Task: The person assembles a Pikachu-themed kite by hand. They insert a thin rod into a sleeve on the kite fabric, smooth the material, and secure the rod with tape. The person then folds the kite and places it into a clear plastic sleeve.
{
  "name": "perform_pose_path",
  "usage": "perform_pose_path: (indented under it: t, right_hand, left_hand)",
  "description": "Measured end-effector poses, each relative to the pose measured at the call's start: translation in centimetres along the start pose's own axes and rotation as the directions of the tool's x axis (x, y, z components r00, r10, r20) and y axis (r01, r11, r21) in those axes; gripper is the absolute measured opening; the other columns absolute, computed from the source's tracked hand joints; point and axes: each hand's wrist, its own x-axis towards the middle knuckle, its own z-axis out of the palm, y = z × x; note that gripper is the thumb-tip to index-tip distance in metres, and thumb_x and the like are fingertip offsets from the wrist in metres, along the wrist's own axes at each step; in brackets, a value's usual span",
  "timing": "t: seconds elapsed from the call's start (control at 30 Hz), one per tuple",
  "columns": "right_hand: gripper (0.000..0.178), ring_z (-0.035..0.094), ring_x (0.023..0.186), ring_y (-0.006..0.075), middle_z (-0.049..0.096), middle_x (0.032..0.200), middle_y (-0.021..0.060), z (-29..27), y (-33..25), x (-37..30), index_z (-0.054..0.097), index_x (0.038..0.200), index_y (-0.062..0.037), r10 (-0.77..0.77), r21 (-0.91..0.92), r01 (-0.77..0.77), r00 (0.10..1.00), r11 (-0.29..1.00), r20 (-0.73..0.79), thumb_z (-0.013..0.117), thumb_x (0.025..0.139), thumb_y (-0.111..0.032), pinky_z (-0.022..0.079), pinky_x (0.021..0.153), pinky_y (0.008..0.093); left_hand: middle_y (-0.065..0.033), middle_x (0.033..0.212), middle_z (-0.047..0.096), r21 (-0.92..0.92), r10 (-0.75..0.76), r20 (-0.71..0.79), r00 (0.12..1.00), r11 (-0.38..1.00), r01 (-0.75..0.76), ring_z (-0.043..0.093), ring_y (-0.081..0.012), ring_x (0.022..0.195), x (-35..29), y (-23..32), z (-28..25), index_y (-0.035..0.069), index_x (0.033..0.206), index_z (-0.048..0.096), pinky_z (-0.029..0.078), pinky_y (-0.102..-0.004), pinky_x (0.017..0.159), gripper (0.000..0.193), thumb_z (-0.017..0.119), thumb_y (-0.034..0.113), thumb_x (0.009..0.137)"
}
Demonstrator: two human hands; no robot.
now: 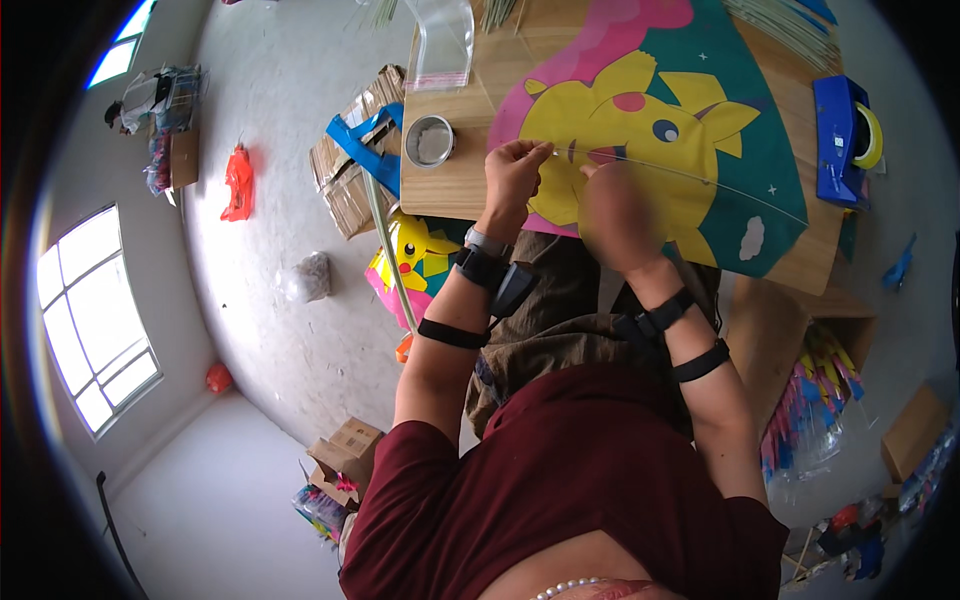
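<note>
A pale strand point(720, 185), pinched in the left hand point(515, 178), is best kept straight; the grip of the right hand point(620, 218) cannot be told.

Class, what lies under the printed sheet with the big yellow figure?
The wooden table shows past the edges of the printed sheet; anything else underneath is covered and cannot be seen.

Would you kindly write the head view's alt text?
A person's left hand pinches a thin strand over a sheet bearing a yellow cartoon animal; the right hand is blurred. A blue tape dispenser sits at the right edge of the table.
</note>
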Motion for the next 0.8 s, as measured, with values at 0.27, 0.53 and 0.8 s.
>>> perform_pose_path:
  t: [0.27, 0.53, 0.8]
  right_hand:
    - [0.046, 0.06, 0.101, 0.0342, 0.059, 0.107, 0.0174, 1.3, 0.3, 0.6, 0.055, 0.133, 0.0026, -0.053, -0.091, 0.056, 0.998, 0.994, 0.031, 0.058, 0.087, -0.001, 0.049, 0.086, 0.042]
    - [0.061, 0.059, 0.103, 0.0313, 0.057, 0.114, 0.0165, 2.0, 0.9, 0.4, 0.047, 0.147, 0.0001, -0.062, -0.21, 0.09, 0.989, 0.974, 0.134, 0.058, 0.087, -0.002, 0.049, 0.087, 0.0399]
    - [0.065, 0.057, 0.103, 0.032, 0.054, 0.111, 0.016, 2.5, 0.9, 0.6, 0.043, 0.152, -0.002, -0.072, -0.245, 0.103, 0.989, 0.964, 0.132, 0.057, 0.089, -0.001, 0.048, 0.089, 0.0422]
  left_hand:
    - [0.0034, 0.061, 0.052, 0.007, 0.029, -0.092, 0.995, 1.0, -0.028, 0.041, -0.0045, 0.044, 0.0, -0.7, 0.4, -0.003, 0.098, 0.068, 0.03, -0.0233, 0.042, 0.02, 0.075, 0.015, 0.093]
    - [0.0028, 0.063, 0.054, 0.009, 0.049, -0.121, 0.991, 0.999, -0.049, 0.043, -0.0042, 0.045, 0.2, -1.2, 0.6, -0.004, 0.099, 0.07, 0.031, -0.0233, 0.041, 0.021, 0.075, 0.015, 0.093]
    - [0.0006, 0.069, 0.062, 0.062, 0.084, -0.149, 0.985, 0.995, -0.076, 0.052, -0.0052, 0.053, 0.6, -1.7, 0.4, -0.004, 0.095, 0.071, 0.039, -0.0232, 0.046, 0.02, 0.076, 0.015, 0.091]
